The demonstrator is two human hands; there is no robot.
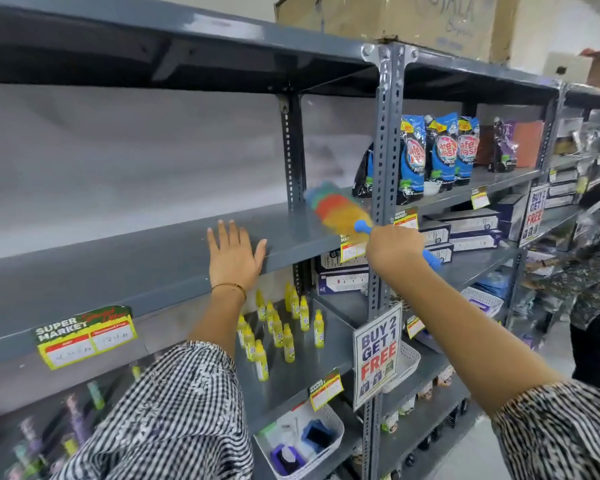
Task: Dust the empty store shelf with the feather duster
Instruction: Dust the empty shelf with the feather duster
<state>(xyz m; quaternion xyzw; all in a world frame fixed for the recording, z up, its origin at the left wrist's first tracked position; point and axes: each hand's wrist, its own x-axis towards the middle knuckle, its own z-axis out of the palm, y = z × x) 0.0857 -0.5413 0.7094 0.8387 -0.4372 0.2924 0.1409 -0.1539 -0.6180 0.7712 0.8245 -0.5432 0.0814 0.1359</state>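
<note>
An empty grey metal shelf (118, 258) runs across the left and middle of the head view at chest height. My right hand (394, 245) grips the blue handle of a feather duster (336, 211), whose fluffy multicoloured head is blurred and lies on the right end of the shelf board next to the perforated upright. My left hand (234, 254) rests flat on the shelf's front edge, fingers spread, holding nothing.
A perforated steel upright (385, 161) stands right of the duster. Detergent pouches (440, 150) fill the neighbouring bay. Yellow bottles (278, 330) stand on the shelf below. A promo sign (378, 355) hangs from the post. Another person (589, 285) works at the far right.
</note>
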